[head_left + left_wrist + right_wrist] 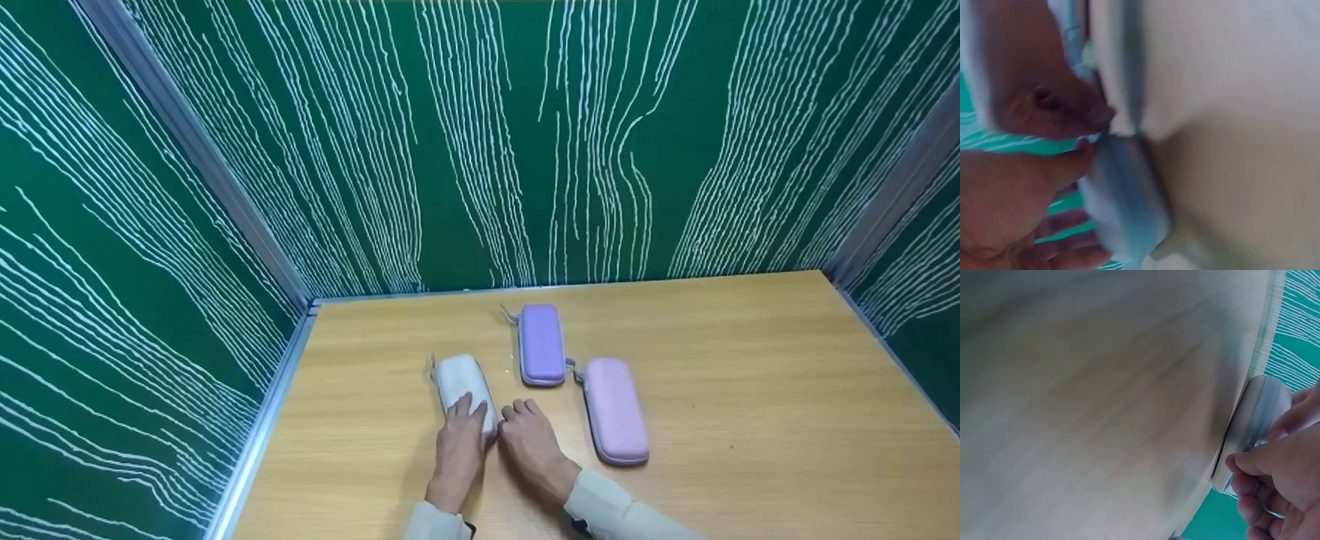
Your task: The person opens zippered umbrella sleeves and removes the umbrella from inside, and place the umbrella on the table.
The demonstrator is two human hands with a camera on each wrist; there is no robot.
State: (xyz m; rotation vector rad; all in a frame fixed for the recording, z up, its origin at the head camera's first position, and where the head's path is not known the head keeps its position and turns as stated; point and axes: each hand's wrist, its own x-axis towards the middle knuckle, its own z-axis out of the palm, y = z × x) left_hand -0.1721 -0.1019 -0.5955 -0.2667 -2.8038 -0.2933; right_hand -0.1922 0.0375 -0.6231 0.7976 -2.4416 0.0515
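Observation:
A pale grey zip case (461, 373) lies on the wooden table, its small strap loop at the far left corner. My left hand (459, 452) holds its near half, fingers over the top and thumb toward the right side. At the case's near right edge is my right hand (534, 446). In the right wrist view, thumb and forefinger of the right hand (1283, 475) pinch at the seam of the case (1255, 410). What they pinch looks like the zipper pull, mostly hidden by the fingertips. The left wrist view is blurred, with both hands close together at the case (1126, 197).
A purple zip case (541, 341) lies farther back, right of the grey one. The pink zip case (616, 409) is to the right of my right hand. Green panels (480, 150) with white wavy lines enclose the table (750, 360) behind and at both sides.

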